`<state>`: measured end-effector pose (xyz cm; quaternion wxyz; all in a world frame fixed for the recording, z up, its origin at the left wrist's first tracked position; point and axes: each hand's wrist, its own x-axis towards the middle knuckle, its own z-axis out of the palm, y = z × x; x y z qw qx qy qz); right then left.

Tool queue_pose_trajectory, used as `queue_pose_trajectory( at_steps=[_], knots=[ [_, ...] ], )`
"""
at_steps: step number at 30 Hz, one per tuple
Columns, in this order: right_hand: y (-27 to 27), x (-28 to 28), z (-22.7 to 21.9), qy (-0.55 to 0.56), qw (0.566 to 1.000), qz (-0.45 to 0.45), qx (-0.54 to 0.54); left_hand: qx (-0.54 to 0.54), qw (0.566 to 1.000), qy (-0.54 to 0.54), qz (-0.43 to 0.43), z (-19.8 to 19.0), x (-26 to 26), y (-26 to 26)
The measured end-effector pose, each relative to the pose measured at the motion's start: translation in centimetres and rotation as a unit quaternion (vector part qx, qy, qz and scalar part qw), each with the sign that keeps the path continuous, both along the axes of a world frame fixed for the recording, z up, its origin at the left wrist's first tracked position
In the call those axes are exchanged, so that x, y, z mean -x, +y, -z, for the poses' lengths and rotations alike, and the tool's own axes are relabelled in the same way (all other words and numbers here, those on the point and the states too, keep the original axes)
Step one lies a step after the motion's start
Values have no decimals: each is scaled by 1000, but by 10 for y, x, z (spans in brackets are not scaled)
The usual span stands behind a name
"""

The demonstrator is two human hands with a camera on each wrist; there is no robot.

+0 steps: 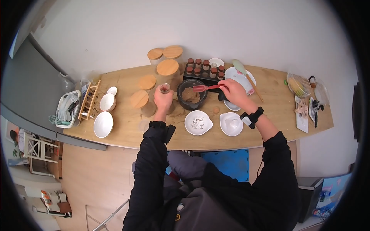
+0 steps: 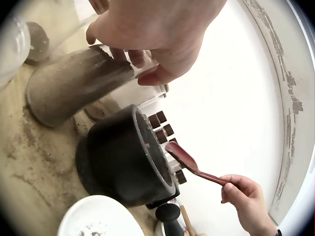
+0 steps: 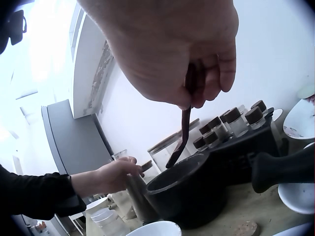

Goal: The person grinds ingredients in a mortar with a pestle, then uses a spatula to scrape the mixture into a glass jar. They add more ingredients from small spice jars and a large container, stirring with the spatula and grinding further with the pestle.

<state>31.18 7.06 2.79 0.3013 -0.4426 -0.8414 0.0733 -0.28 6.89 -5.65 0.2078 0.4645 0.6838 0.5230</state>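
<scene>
My left hand (image 1: 163,101) grips a glass jar (image 1: 165,88); its round top, reddish brown inside, shows above the fingers. In the left wrist view those fingers overlap a tall glass cylinder (image 2: 74,86) of grey-brown powder. Between thumb and fingertips, my right hand (image 1: 234,92) pinches the handle of a red spoon (image 1: 200,88). Its bowl is over the black mortar (image 1: 180,101), which contains brown powder (image 1: 190,95). The mortar sits just right of the left hand. A black pestle (image 3: 283,169) lies beside the mortar, below the right hand.
Behind the mortar stands a black rack (image 1: 204,81) of brown-capped spice jars. Wooden-lidded canisters (image 1: 148,82) cluster at the left. Nearer the front edge are a white bowl with scraps (image 1: 198,131) and a white citrus juicer (image 1: 231,131). A floral plate (image 1: 235,75) carries a green-headed spatula (image 1: 239,66).
</scene>
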Motion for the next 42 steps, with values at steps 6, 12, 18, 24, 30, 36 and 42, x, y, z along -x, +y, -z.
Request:
queue_pose_trajectory(
  at_steps=[6, 12, 18, 24, 30, 36, 42],
  knots=[
    [5, 24, 9, -68, 997, 25, -41, 80, 995, 41, 37, -30, -15, -17],
    [9, 31, 18, -81, 994, 55, -41, 105, 981, 127, 98, -38, -26, -20],
    [11, 35, 32, -39, 997, 59, 17, 90, 977, 153, 121, -40, -38, -25],
    [9, 49, 44, 88, 982, 67, 150, 82, 972, 181, 129, -29, -41, -22],
    [15, 54, 71, 334, 901, 53, 270, 82, 965, 209, 136, -30, -43, -23],
    [9, 60, 71, 464, 793, 79, 386, 99, 950, 270, 125, -27, -45, -26],
    [7, 61, 82, 545, 722, 82, 417, 107, 950, 265, 128, -29, -45, -25]
  ],
)
